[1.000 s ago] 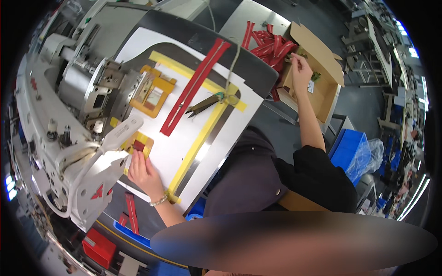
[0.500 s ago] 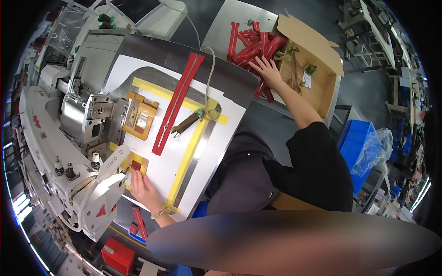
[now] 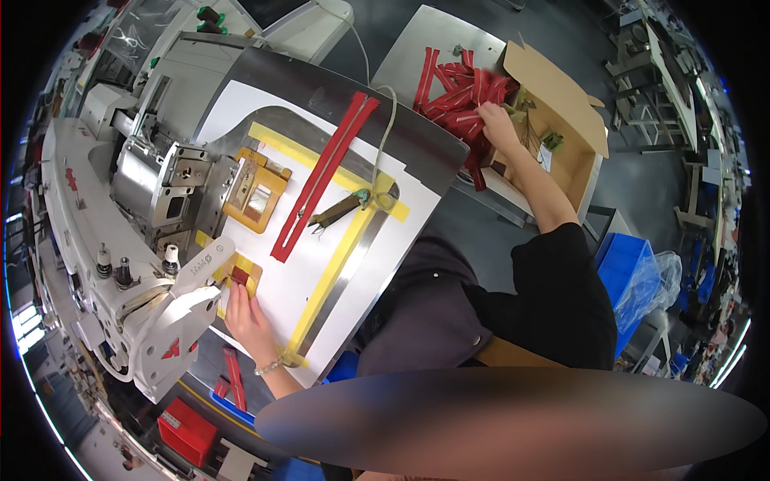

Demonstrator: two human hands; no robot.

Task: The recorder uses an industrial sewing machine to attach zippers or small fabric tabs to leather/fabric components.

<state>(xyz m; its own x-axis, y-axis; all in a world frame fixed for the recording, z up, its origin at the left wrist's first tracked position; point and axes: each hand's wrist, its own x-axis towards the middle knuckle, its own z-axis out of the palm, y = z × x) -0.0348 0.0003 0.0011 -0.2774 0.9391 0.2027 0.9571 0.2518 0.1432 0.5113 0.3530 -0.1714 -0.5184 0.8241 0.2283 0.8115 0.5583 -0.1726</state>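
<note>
The left hand [image 3: 250, 322] is resting, fingers together, at a small dark-red rectangular patch [image 3: 240, 275]; the right hand [image 3: 496, 125] is touching a heap of long red zippers [image 3: 453, 98] lying on a grey metal desk [image 3: 407, 50]. Whether either is pinching, I can't tell.

Red zippers [image 3: 459, 98]; a tangled heap

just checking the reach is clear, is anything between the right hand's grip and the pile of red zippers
Nothing visible: the right hand's grip is at the edge of the pile of red zippers, and the open cardboard box sits beside it, not between.
</note>
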